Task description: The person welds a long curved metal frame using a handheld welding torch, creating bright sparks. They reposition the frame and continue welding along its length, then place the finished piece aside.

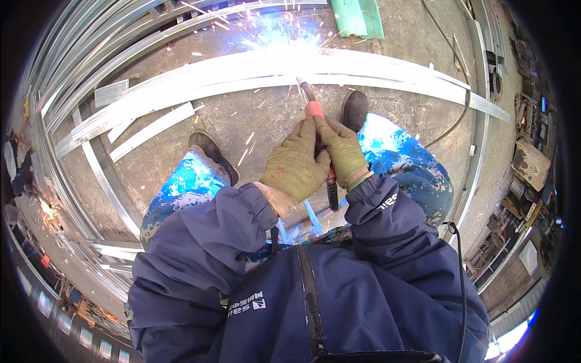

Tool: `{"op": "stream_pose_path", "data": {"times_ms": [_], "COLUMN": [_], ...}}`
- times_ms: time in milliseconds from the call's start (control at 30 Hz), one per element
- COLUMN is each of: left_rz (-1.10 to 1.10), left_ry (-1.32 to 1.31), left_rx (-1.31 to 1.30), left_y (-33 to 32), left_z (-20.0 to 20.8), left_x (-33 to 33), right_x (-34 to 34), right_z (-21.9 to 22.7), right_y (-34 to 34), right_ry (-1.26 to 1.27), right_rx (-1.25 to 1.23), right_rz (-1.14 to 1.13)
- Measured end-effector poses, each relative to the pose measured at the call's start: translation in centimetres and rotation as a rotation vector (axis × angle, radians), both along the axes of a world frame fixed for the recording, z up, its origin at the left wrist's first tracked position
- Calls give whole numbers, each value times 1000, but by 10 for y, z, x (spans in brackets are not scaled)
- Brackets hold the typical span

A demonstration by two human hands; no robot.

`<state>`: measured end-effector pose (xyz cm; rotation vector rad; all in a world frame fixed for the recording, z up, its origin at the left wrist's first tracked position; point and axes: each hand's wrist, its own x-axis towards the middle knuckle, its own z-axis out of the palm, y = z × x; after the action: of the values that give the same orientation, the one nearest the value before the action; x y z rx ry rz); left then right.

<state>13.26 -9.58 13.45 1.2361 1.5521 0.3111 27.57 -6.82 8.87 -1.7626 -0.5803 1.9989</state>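
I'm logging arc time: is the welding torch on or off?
On: blue-white glare and flying sparks burst just beyond the tip of the welding torch, at the metal bars.

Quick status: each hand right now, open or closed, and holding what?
Left hand: closed, gloved, holding the welding torch.
Right hand: closed, gloved, holding the same torch.

A green sheet point(357, 17) lies on the concrete floor point(417, 30) at the top, while a bank of long metal rails point(66, 66) curves along the upper left, with a small plate point(111, 93) and a short strip point(152, 130) near it. Toward the right rim, beyond another rail point(479, 151), a tan box point(531, 164) sits amid dark clutter. At far left, orange sparks point(49, 212) flare, with bright windows point(65, 322) lower down.
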Motion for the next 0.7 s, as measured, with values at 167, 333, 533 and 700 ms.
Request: {"op": "stream_pose_path", "data": {"times_ms": [167, 333, 533, 700], "left_rz": [17, 22, 12, 4], "left_ry": [-26, -31, 3, 0], "left_rx": [62, 55, 37, -26], "left_y": [-4, -4, -3, 3], "left_z": [-8, -6, -4, 3], "left_x": [1, 0, -1, -2], "right_x": [-1, 0, -1, -6], "right_z": [2, 0, 0, 5], "right_y": [0, 0, 1, 3], "right_ry": [15, 6, 44, -9], "right_rx": [3, 55, -9, 1], "right_rz": [-16, 49, 18, -18]}}
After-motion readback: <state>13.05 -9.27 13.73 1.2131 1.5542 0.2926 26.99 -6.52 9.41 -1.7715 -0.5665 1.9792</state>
